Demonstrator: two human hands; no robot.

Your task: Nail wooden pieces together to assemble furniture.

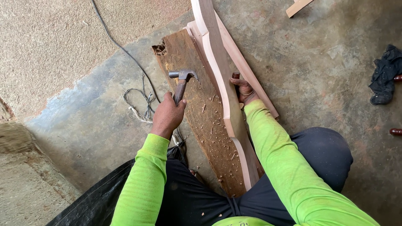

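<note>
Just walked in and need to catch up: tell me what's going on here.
A person in a bright green top sits on the concrete floor. The left hand grips a claw hammer above a rough dark plank. The right hand steadies a pale, wavy-edged wooden piece standing on edge on that plank. Wood chips lie scattered over the plank.

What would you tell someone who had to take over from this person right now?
Left hand: closed grip on the handle of a claw hammer, head raised above the rough dark plank.
Right hand: behind the pale curved wooden piece, grip around a dark-handled tool whose tip is hidden.
The curved piece stands on edge along the plank, with a pale straight strip on its far side. Wood chips litter the plank, so some cutting looks done. How much shaping is left cannot be told.
</note>
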